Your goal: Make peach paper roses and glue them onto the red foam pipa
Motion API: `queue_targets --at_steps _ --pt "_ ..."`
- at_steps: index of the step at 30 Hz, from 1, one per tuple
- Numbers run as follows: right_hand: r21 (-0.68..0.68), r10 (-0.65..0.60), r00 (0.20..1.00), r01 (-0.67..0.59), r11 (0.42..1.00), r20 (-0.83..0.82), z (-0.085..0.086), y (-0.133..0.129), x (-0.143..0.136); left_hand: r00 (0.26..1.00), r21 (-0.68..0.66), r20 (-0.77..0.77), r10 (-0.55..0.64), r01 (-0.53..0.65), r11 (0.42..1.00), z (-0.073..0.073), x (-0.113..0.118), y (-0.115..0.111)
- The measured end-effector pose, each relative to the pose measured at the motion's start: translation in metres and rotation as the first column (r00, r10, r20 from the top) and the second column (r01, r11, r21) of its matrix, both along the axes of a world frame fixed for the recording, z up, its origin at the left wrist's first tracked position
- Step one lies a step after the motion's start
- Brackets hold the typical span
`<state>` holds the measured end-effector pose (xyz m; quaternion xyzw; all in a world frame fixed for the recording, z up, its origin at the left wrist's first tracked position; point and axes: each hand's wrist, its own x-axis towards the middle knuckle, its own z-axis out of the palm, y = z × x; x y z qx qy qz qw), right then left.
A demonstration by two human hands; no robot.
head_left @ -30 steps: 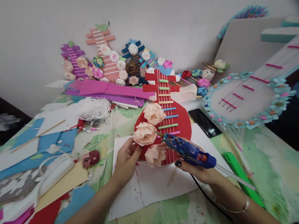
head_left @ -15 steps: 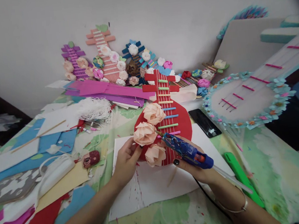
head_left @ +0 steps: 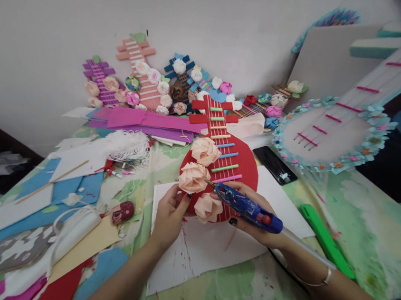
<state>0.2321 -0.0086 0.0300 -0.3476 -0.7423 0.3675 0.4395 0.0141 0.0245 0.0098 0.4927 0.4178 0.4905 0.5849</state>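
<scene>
A red craft lute [head_left: 242, 160] lies tilted on white paper, with pale strings and coloured sticks across its front. Three peach paper flowers, an upper one [head_left: 205, 151], a middle one [head_left: 193, 177] and a lower one [head_left: 208, 207], run down its left side. My left hand [head_left: 169, 215] is closed at the lute's left edge, thumb against the middle flower's underside; its other fingertips are hidden. In my right hand [head_left: 260, 220] is a blue hot glue gun [head_left: 247, 207], a clear glue stick out of its back. Its nozzle points at the middle flower's right edge.
Several finished craft lutes [head_left: 147, 91] lean along the wall. A large white lute [head_left: 324, 132] with blue flowers stands at right. Near my right arm are a phone [head_left: 274, 165] and a green cutter [head_left: 326, 241]. Paper scraps [head_left: 54, 299] and white string [head_left: 127, 148] cover the left side.
The glue gun and my right hand have shifted slightly left and down, with the nozzle now at the middle flower's edge. My left hand stays in place.
</scene>
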Motion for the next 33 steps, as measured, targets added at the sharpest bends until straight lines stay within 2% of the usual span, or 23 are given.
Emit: queue_targets --at_steps 9,16,26,33 --pt "0.087 -0.027 1.0 0.026 0.996 0.004 0.002 0.001 -0.003 1.0 -0.015 0.001 0.004 -0.004 1.0 -0.001 0.001 0.0" --pt "0.094 -0.022 1.0 0.022 0.995 0.001 0.007 0.0 -0.004 1.0 -0.016 0.015 -0.001 0.001 1.0 -0.002 0.001 0.001" --pt "0.018 -0.083 0.995 0.084 0.996 -0.049 0.012 -0.006 -0.003 1.0 -0.026 0.023 -0.012 0.013 1.0 0.0 0.001 0.001" --pt "-0.015 -0.038 0.997 0.037 0.999 -0.071 0.011 -0.004 -0.004 1.0 -0.046 0.027 -0.004 0.005 0.999 -0.002 0.0 0.001"
